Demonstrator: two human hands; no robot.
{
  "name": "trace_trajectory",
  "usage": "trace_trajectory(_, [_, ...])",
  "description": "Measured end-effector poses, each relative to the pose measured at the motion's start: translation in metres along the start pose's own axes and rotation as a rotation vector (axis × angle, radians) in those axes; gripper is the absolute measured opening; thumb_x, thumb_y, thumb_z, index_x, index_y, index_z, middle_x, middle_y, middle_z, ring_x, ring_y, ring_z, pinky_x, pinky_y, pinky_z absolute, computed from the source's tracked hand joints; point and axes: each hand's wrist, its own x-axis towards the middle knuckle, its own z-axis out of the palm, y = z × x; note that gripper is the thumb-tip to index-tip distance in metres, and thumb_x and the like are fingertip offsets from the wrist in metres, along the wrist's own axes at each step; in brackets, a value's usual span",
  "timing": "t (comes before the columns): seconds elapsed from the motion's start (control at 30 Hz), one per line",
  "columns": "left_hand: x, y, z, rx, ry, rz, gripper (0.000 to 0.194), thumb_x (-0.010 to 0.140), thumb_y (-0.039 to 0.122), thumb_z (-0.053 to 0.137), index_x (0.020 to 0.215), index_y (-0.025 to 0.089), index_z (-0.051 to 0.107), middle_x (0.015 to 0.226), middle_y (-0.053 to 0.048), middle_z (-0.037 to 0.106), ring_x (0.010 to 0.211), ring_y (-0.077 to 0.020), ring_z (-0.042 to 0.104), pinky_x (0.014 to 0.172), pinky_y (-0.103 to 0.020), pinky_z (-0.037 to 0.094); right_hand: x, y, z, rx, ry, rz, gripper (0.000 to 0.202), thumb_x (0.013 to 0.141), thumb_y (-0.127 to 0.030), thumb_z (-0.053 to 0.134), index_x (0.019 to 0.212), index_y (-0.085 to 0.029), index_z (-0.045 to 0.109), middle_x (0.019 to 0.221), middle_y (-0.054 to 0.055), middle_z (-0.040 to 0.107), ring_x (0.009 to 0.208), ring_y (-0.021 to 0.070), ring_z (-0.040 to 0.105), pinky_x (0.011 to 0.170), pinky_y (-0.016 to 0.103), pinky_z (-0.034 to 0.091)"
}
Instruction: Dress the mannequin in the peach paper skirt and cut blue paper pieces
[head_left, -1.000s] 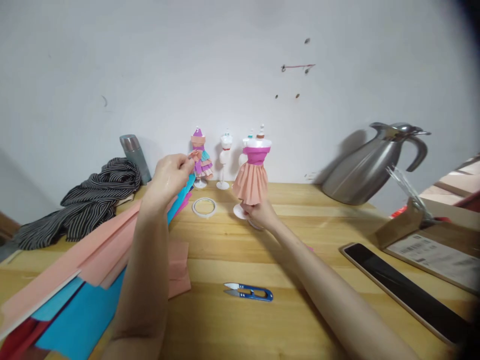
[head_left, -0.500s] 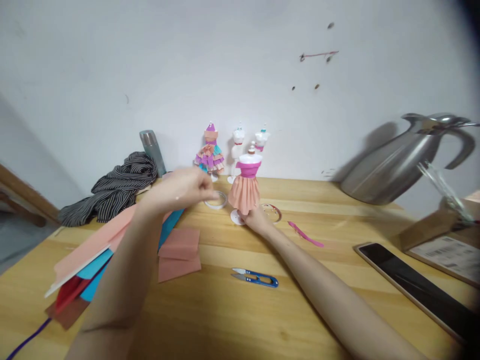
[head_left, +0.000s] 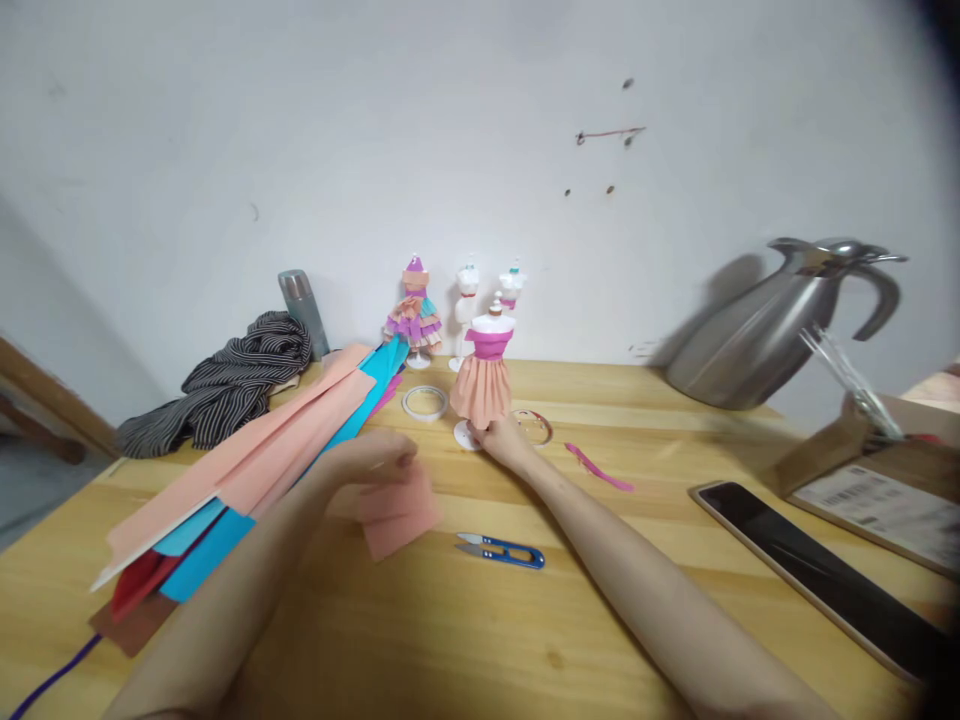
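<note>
A small dress form [head_left: 484,380] in a magenta top and pleated peach skirt stands upright at mid-table. My right hand [head_left: 504,440] is closed at its base, just under the skirt hem. Over a folded peach paper piece [head_left: 401,515] is my left hand [head_left: 386,457], its fingers curled in and its fingertips at the paper's upper part. Blue-handled thread snips [head_left: 502,551] lie in front, touched by neither hand. Behind my left hand lies a ring of tape [head_left: 424,403]. A second ring [head_left: 534,428] sits beside my right hand, partly covered.
Peach, blue and red papers [head_left: 247,450] spread on the left near a striped cloth [head_left: 240,380] and a flask [head_left: 304,310]. More dress forms [head_left: 415,310] stand behind. A magenta strip [head_left: 598,468], phone [head_left: 810,570], carton [head_left: 870,500] and steel jug [head_left: 757,340] are on the right.
My left hand has come down and slightly right, from above the table to the folded peach paper, which has shifted right and turned. My right hand stays at the dress form's base.
</note>
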Motion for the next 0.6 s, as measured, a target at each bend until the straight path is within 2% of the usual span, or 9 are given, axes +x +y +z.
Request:
trace_trajectory(0.07, [0.010, 0.012, -0.001, 0.102, 0.005, 0.022, 0.011, 0.077, 0.021, 0.052, 0.077, 0.016, 0.062, 0.075, -0.004, 0.065, 0.067, -0.0167, 0.057, 0.060, -0.026, 0.039, 0.000, -0.001, -0.001, 0.001, -0.005, 0.009, 0.019, 0.080, -0.015, 0.050, 0.089, -0.013, 0.067, 0.098, 0.016, 0.070, 0.092, 0.0248, 0.064, 0.077, 0.030, 0.046])
trace_trajectory(0.2, [0.029, 0.031, 0.006, 0.221, 0.122, -0.184, 0.031, 0.081, 0.006, 0.037, 0.101, 0.009, 0.062, 0.091, -0.016, 0.067, 0.080, -0.0245, 0.063, 0.066, -0.032, 0.041, 0.000, -0.003, -0.003, 0.010, -0.011, 0.020, 0.019, 0.080, -0.015, 0.051, 0.090, -0.014, 0.067, 0.096, 0.015, 0.071, 0.091, 0.0236, 0.064, 0.078, 0.029, 0.046])
trace_trajectory(0.27, [0.034, 0.031, 0.008, 0.222, 0.119, -0.211, 0.026, 0.084, 0.014, 0.042, 0.100, 0.008, 0.063, 0.090, -0.018, 0.067, 0.082, -0.0269, 0.063, 0.067, -0.033, 0.042, 0.001, -0.004, -0.003, 0.014, -0.012, 0.016, 0.019, 0.079, -0.013, 0.051, 0.091, -0.014, 0.067, 0.095, 0.014, 0.071, 0.093, 0.0238, 0.063, 0.079, 0.029, 0.046])
trace_trajectory(0.33, [0.034, 0.025, 0.007, 0.189, 0.094, -0.193, 0.029, 0.087, 0.033, 0.047, 0.088, 0.010, 0.066, 0.083, -0.015, 0.068, 0.079, -0.0257, 0.063, 0.067, -0.032, 0.043, 0.001, -0.004, -0.004, 0.019, -0.012, 0.009, 0.020, 0.078, -0.013, 0.051, 0.091, -0.014, 0.067, 0.092, 0.013, 0.071, 0.095, 0.0241, 0.063, 0.079, 0.029, 0.046])
trace_trajectory(0.4, [0.030, 0.013, 0.002, 0.103, 0.104, -0.183, 0.047, 0.090, 0.050, 0.038, 0.079, 0.014, 0.066, 0.077, -0.011, 0.067, 0.072, -0.0220, 0.062, 0.065, -0.030, 0.043, 0.001, -0.003, -0.004, 0.028, -0.011, 0.000, 0.021, 0.079, -0.013, 0.051, 0.092, -0.014, 0.067, 0.090, 0.013, 0.071, 0.097, 0.0244, 0.063, 0.080, 0.029, 0.047])
trace_trajectory(0.47, [0.026, -0.003, -0.003, 0.063, 0.223, -0.261, 0.054, 0.091, 0.054, 0.030, 0.082, 0.015, 0.066, 0.081, -0.011, 0.067, 0.074, -0.0219, 0.061, 0.066, -0.031, 0.043, 0.000, -0.002, -0.003, 0.044, -0.009, -0.010, 0.023, 0.080, -0.013, 0.050, 0.095, -0.013, 0.067, 0.095, 0.015, 0.071, 0.098, 0.0247, 0.064, 0.081, 0.030, 0.048])
trace_trajectory(0.5, [0.024, -0.012, -0.005, 0.094, 0.311, -0.323, 0.051, 0.090, 0.053, 0.033, 0.088, 0.014, 0.066, 0.089, -0.012, 0.067, 0.080, -0.0237, 0.062, 0.069, -0.032, 0.044, 0.000, -0.002, -0.002, 0.054, -0.007, -0.016, 0.024, 0.080, -0.013, 0.049, 0.097, -0.012, 0.066, 0.099, 0.016, 0.071, 0.099, 0.0248, 0.064, 0.082, 0.031, 0.048])
trace_trajectory(0.57, [0.019, -0.033, -0.006, 0.230, 0.458, -0.507, 0.044, 0.084, 0.048, 0.050, 0.104, 0.011, 0.063, 0.109, -0.019, 0.062, 0.100, -0.0319, 0.058, 0.080, -0.038, 0.043, -0.001, -0.001, -0.001, 0.077, -0.005, -0.031, 0.029, 0.081, -0.014, 0.048, 0.103, -0.013, 0.066, 0.108, 0.017, 0.069, 0.103, 0.0252, 0.063, 0.085, 0.032, 0.048])
trace_trajectory(0.6, [0.016, -0.044, -0.006, 0.278, 0.517, -0.607, 0.047, 0.081, 0.045, 0.055, 0.111, 0.010, 0.060, 0.119, -0.022, 0.057, 0.109, -0.0370, 0.053, 0.086, -0.043, 0.041, -0.001, -0.001, -0.001, 0.089, -0.002, -0.039, 0.032, 0.081, -0.014, 0.047, 0.107, -0.013, 0.065, 0.113, 0.017, 0.067, 0.107, 0.0257, 0.062, 0.088, 0.033, 0.048])
